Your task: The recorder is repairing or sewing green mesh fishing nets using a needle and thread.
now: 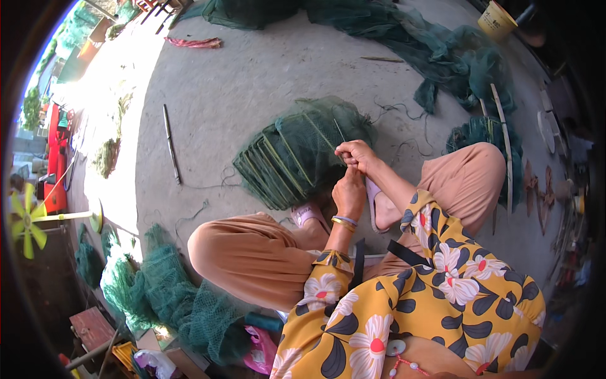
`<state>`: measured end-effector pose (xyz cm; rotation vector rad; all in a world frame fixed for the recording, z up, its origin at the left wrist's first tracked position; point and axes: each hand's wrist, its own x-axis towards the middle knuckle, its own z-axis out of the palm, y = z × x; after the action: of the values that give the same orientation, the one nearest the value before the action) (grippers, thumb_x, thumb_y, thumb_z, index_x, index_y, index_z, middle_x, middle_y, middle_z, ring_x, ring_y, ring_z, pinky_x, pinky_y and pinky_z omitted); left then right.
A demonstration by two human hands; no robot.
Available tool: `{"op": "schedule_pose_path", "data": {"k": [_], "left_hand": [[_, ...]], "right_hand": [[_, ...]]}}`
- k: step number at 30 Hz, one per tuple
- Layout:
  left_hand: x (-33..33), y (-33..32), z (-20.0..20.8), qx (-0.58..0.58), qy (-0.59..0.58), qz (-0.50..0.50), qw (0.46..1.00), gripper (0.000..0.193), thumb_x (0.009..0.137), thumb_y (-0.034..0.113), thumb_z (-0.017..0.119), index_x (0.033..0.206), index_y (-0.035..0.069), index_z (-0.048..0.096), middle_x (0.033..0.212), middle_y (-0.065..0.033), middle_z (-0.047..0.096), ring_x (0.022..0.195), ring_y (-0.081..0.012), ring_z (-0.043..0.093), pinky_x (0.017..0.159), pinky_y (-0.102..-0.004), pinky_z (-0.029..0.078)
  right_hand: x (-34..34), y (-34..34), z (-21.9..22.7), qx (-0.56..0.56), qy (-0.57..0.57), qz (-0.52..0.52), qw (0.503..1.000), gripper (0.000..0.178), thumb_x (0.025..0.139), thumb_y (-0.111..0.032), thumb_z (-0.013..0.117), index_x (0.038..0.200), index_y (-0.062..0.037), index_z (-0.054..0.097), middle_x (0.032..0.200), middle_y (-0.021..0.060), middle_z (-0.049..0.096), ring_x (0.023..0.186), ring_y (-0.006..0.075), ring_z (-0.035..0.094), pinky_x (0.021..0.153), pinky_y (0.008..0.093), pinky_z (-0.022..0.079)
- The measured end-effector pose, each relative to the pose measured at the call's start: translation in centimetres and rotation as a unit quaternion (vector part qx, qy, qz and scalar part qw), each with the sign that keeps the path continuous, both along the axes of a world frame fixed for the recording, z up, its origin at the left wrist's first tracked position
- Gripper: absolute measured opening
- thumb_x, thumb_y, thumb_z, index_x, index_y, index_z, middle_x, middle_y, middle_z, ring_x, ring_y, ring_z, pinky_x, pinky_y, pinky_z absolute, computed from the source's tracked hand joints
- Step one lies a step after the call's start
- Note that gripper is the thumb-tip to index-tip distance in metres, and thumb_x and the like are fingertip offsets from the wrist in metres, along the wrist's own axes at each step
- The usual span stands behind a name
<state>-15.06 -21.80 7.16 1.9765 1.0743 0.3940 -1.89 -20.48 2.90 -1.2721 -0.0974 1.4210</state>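
A folded green net trap with ribs of frames lies on the floor in front of my feet. At its right end my two hands are closed and pressed close together. My right hand is on top, fingers pinched, with a thin pale needle-like stick jutting from it over the netting. Just below it, my left hand, a band round its wrist, is curled with the knuckles up. What its fingers grip is hidden.
More green netting lies along the back and at the lower left. A netted bundle with a long stick sits beside my right knee. A dark rod lies left; a yellow bucket stands back right. A green fan is far left.
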Motion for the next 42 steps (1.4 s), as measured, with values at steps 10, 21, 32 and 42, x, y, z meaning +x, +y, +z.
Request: {"op": "schedule_pose_path", "data": {"k": [10, 21, 32, 42], "left_hand": [[0.3, -0.5, -1.4, -0.010, -0.134, -0.177, 0.975, 0.014, 0.084, 0.013, 0.060, 0.094, 0.005, 0.066, 0.085, -0.0147, 0.066, 0.080, -0.0323, 0.063, 0.072, -0.0383, 0.050], [1.7, 6.7, -5.1, -0.064, -0.239, 0.100, 0.964, 0.013, 0.079, 0.002, 0.064, 0.092, 0.003, 0.066, 0.089, -0.0057, 0.060, 0.078, -0.0170, 0.059, 0.069, -0.0274, 0.047], [6.0, 6.5, -7.7, 0.123, -0.185, -0.017, 0.975, 0.016, 0.074, 0.006, 0.068, 0.089, 0.007, 0.065, 0.095, -0.0096, 0.054, 0.090, -0.0290, 0.056, 0.076, -0.0385, 0.047], [6.1, 6.7, -7.7, 0.115, -0.193, 0.007, 0.974, 0.009, 0.075, 0.005, 0.066, 0.085, 0.006, 0.066, 0.086, -0.0081, 0.057, 0.080, -0.0253, 0.058, 0.070, -0.0349, 0.048]], "right_hand": [[2.7, -1.3, 0.0, -0.113, 0.010, -0.029, 0.993, 0.009, 0.081, -0.013, 0.062, 0.079, -0.0050, 0.059, 0.061, -0.0017, 0.053, 0.040, 0.0035, 0.032, 0.035, 0.0207, 0.020], [4.6, -2.7, 2.1, -0.077, -0.069, 0.052, 0.993, 0.009, 0.082, -0.008, 0.055, 0.091, -0.0056, 0.056, 0.059, -0.0033, 0.050, 0.039, 0.0027, 0.032, 0.035, 0.0189, 0.022], [4.9, -2.2, 3.1, -0.074, -0.114, 0.041, 0.990, 0.005, 0.081, -0.009, 0.058, 0.085, -0.0059, 0.057, 0.057, -0.0042, 0.048, 0.040, 0.0032, 0.032, 0.036, 0.0206, 0.021], [6.2, -2.2, 3.1, -0.067, -0.123, 0.017, 0.990, 0.008, 0.084, -0.013, 0.059, 0.086, -0.0059, 0.057, 0.058, -0.0035, 0.050, 0.040, 0.0026, 0.032, 0.036, 0.0200, 0.022]]}}
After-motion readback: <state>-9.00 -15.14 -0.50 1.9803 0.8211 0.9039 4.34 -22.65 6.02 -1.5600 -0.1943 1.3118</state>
